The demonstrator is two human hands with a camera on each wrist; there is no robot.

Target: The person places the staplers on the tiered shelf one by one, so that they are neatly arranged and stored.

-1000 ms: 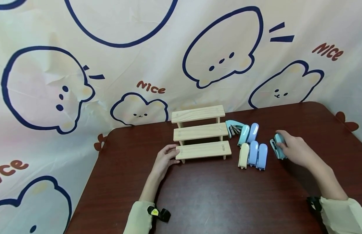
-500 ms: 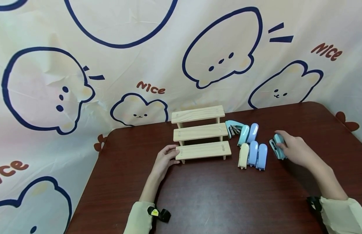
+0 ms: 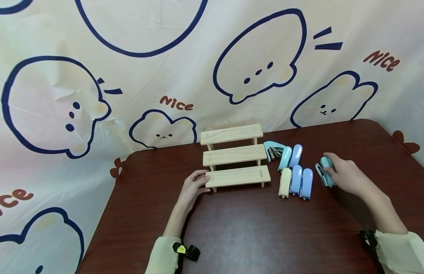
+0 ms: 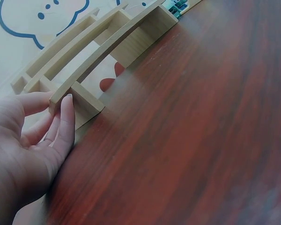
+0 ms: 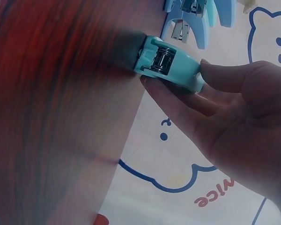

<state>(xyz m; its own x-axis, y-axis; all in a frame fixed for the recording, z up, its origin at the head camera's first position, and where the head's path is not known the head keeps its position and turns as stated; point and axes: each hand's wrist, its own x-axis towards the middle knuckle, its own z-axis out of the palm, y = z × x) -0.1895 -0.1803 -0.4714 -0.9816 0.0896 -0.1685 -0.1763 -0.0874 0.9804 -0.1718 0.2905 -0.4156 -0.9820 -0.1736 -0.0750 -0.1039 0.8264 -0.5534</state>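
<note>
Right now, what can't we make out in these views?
- Held stapler: part hidden by the right hand, head view.
- Other staplers: partly cut off by the top edge, both wrist views.
- Mark on the rack's front board: too small to read, head view.
- Table under the rack: mostly hidden by its boards, head view.

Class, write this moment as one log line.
left grip: holds three-tier wooden stand | right grip: holds teal stapler | other staplers: beside stand
</note>
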